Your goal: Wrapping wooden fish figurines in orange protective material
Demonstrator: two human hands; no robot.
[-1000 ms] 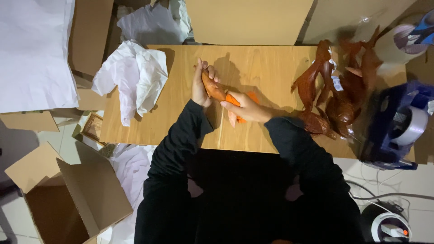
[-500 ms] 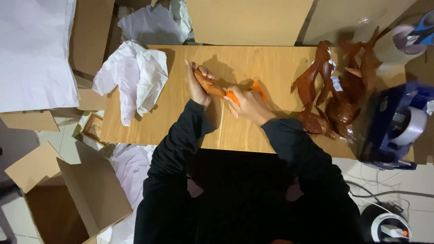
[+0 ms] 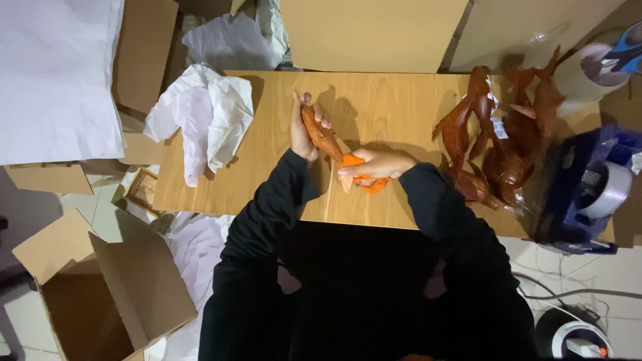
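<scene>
The right hand [image 3: 376, 164] has slid down toward the near edge of the surface [image 3: 394, 107] since half a second ago, and the wooden fish carving [image 3: 322, 136] now points more steeply away.

The left hand [image 3: 302, 130] wraps the carving's upper end, grip closed around it; the right hand presses an orange cloth [image 3: 361, 179] against its lower end, fingers folded over the cloth. Rubbing well looks to need a firm left hold and strokes along the grain. Right of the carving lies a heap of more dark carvings [image 3: 498, 144], number unclear. Left of it: one crumpled white paper [image 3: 204, 117]. Farther right: one tape dispenser [image 3: 588, 190].
</scene>
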